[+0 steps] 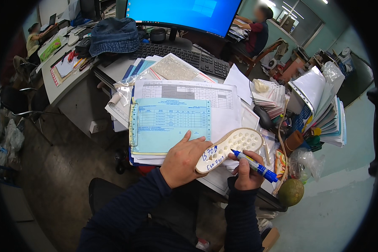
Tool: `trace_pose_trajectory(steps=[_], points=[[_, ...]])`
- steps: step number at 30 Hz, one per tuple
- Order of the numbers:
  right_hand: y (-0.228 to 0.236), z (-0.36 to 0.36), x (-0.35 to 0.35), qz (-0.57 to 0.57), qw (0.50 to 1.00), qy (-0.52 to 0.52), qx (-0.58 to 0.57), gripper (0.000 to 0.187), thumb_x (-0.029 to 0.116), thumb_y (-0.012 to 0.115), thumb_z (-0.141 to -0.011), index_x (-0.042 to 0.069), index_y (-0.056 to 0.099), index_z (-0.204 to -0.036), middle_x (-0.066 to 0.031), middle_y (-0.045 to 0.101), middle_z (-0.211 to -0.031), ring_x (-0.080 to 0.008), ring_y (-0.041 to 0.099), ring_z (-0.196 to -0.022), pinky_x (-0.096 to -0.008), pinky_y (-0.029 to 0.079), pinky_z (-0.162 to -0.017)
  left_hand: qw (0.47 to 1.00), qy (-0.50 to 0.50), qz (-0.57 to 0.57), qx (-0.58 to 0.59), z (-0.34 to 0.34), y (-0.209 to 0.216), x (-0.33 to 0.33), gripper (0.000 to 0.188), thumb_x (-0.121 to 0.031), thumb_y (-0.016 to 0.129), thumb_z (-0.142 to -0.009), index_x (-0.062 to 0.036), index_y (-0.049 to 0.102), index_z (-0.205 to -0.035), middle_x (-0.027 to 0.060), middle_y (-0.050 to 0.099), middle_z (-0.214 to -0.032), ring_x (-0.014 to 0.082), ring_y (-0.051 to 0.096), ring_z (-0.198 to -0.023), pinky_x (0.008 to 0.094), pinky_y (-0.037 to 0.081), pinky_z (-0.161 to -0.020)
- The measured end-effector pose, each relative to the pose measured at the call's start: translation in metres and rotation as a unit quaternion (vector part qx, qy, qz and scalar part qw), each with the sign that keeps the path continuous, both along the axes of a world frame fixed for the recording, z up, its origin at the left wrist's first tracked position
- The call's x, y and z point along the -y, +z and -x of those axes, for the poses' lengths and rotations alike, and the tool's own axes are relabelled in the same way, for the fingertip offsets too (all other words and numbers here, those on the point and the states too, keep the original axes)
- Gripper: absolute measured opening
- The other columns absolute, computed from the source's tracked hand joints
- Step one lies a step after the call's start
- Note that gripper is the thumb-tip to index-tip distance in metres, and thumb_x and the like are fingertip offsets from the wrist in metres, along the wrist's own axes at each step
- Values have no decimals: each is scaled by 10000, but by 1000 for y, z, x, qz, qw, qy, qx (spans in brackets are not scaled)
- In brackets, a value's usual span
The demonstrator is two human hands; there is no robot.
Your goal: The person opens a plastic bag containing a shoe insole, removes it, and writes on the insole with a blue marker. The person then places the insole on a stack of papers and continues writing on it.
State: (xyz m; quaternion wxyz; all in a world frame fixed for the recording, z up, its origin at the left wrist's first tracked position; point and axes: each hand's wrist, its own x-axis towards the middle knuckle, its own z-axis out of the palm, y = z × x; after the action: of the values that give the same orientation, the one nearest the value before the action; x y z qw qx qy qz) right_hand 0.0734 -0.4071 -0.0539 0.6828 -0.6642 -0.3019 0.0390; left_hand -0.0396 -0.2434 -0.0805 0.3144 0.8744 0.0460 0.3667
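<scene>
A cream shoe sole (229,148) with rows of round hollows lies tilted over the papers, blue handwriting on its heel end. My left hand (184,161) grips it by the heel end, its fingers partly over the blue form pad (172,126). In my right hand (247,174) is a blue-and-white marker (256,166), uncapped, its dark tip at the sole's surface near the writing. From the frame I cannot tell whether the tip touches the sole.
Behind the paper stack stand a black keyboard (185,59) and a monitor (180,14), with a denim hat (114,35) to the left. A round green fruit (290,192) sits at the right edge, near upright folders (334,122). Two other people sit at desks farther off.
</scene>
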Motion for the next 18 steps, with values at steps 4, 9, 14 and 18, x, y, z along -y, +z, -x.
trace_pose_trajectory(steps=[4, 9, 14, 18], points=[[-2, -2, 3, 18, 1000, 1, 6, 251, 102, 640, -891, 4, 574, -1112, -126, 711, -904, -106, 601, -671, -226, 487, -637, 1000, 0, -3, 0, 0, 1, 0, 594, -208, 827, -696, -19, 583, -1203, 153, 666, -1137, 320, 628, -1132, 546, 407, -1055], [-7, -10, 2, 4, 1000, -5, 20, 266, 122, 647, -874, -11, 583, -1096, -127, 689, -866, -120, 590, -643, -234, 481, -599, 1000, 4, 0, 4, 0, 2, 0, 588, -198, 826, -693, -21, 592, -1202, 150, 666, -1130, 317, 631, -1129, 544, 403, -1058], [-4, -13, 8, 47, 998, 0, 38, 210, 122, 671, -854, -16, 630, -1006, -104, 685, -864, -117, 587, -670, -245, 481, -628, 1000, 2, 15, 0, 2, 3, 5, 558, -185, 824, -695, -25, 608, -1184, 139, 669, -1112, 304, 634, -1124, 542, 405, -1056], [0, -10, 10, 54, 998, 18, 1, 179, 121, 712, -842, -17, 663, -945, -86, 684, -878, -147, 633, -821, -289, 503, -797, 1000, 7, 13, 3, 3, 2, 6, 551, -184, 825, -697, -31, 611, -1180, 131, 674, -1096, 307, 638, -1119, 547, 412, -1051]])
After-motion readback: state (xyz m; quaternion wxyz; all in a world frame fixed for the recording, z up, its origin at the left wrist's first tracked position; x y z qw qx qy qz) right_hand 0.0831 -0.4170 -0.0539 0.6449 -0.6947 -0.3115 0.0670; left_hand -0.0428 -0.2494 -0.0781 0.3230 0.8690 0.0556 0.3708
